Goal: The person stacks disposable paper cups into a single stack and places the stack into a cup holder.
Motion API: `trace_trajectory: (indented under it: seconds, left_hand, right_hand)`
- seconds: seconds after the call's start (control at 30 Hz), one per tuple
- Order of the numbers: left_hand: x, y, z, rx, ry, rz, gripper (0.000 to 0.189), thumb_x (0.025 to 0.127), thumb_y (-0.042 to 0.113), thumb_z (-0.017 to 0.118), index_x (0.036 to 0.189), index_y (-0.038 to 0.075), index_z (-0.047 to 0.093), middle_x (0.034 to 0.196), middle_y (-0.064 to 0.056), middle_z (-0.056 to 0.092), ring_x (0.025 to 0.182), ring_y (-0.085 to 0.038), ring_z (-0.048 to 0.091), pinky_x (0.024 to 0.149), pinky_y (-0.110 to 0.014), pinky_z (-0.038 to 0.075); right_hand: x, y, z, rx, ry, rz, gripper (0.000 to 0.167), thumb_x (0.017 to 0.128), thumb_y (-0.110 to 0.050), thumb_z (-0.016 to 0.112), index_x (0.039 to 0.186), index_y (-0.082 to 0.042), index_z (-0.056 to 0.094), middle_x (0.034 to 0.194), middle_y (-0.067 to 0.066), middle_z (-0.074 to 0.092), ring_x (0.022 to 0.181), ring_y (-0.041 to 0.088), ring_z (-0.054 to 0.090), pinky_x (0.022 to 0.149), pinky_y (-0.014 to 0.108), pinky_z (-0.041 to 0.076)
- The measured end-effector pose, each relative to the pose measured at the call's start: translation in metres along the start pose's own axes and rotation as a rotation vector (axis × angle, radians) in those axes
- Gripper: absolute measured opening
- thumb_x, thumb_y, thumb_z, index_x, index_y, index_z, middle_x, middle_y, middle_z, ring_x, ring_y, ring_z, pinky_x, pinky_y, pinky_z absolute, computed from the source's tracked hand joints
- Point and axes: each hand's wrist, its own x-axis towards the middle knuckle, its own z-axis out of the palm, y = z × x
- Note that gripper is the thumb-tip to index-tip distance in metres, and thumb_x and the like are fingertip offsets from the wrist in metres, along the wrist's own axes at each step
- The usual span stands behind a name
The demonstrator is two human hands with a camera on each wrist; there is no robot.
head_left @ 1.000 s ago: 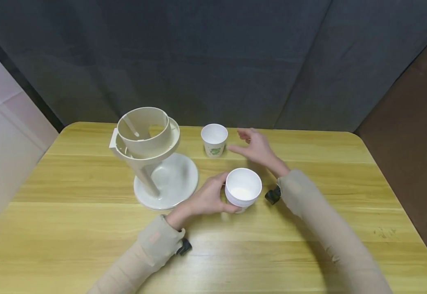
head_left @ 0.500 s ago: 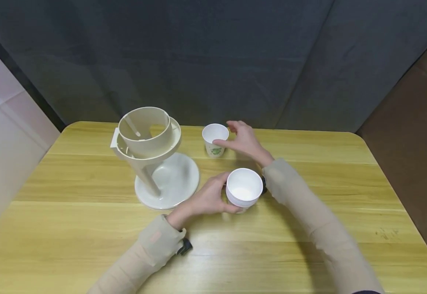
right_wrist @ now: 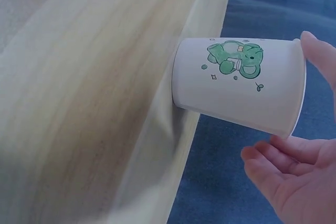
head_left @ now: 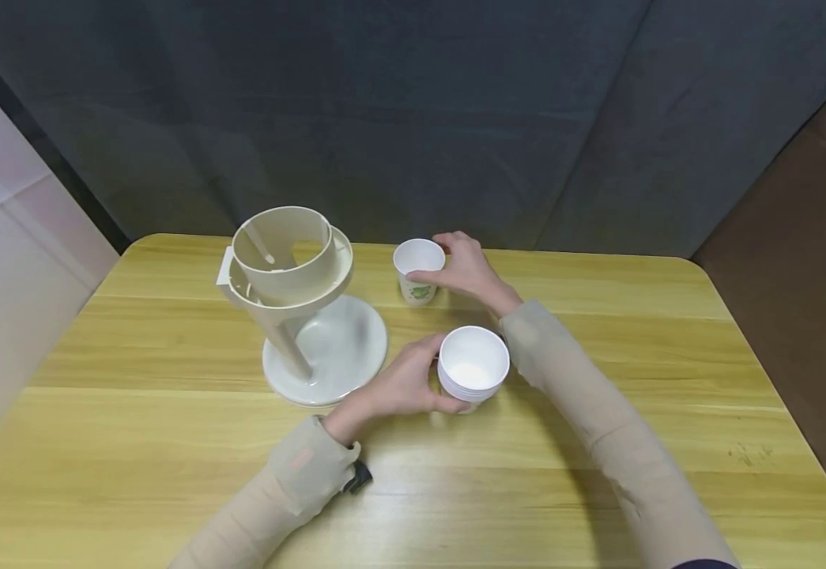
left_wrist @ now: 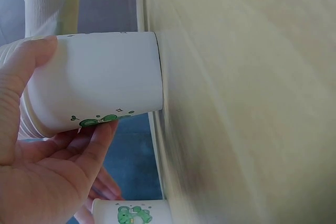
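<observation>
My left hand (head_left: 401,386) holds a stack of white paper cups (head_left: 473,362), thumb on the near side and fingers behind. In the left wrist view the stack (left_wrist: 100,80) stands on the table, nested rims by the thumb. Farther back, a single white paper cup (head_left: 418,257) with a green bear print stands upright. My right hand (head_left: 464,270) spans its rim, thumb in front and fingers on the far side. From the right wrist, the thumb and fingertips meet opposite sides of this cup's rim (right_wrist: 239,82), its base on the table.
Left of the cups stands a cream plastic holder (head_left: 283,284) with a ring-shaped top on a slanted post. Its round white base (head_left: 348,340) sits close to my left hand. The wooden table (head_left: 171,466) ends at a dark curtain (head_left: 398,118) behind.
My right hand has moved left to the single cup and now grips its rim. The left hand and the stack stay where they were.
</observation>
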Motion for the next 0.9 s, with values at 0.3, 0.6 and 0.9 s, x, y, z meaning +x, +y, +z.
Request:
trace_trajectory:
  seconds: [0.3,0.6,0.9]
  left_hand:
    - [0.000,-0.002,0.002,-0.001,0.006,0.008,0.073,0.063,0.018,0.086,0.124,-0.002,0.051,0.112,-0.010,0.061,0.101,-0.020,0.058,0.088,-0.029,0.049]
    - [0.000,-0.001,0.002,0.002,0.003,0.012,0.075,0.063,0.019,0.086,0.125,-0.002,0.050,0.113,-0.011,0.060,0.102,-0.020,0.057,0.089,-0.029,0.048]
    - [0.000,-0.001,0.001,-0.006,0.000,0.001,0.075,0.063,0.019,0.086,0.126,-0.002,0.049,0.113,-0.011,0.060,0.103,-0.021,0.058,0.090,-0.030,0.048]
  right_hand:
    - [0.001,0.001,0.001,-0.017,-0.003,-0.021,0.071,0.069,-0.038,0.081,0.120,0.005,0.057,0.110,0.018,0.058,0.097,0.027,0.054,0.079,0.036,0.049]
    - [-0.003,0.010,-0.004,-0.050,0.033,-0.036,0.066,0.068,-0.036,0.081,0.115,0.005,0.061,0.105,0.018,0.061,0.095,0.028,0.055,0.081,0.038,0.047]
    - [-0.017,0.020,-0.015,-0.042,0.072,-0.017,0.067,0.068,-0.036,0.081,0.116,0.006,0.059,0.107,0.019,0.061,0.095,0.029,0.055,0.087,0.044,0.041]
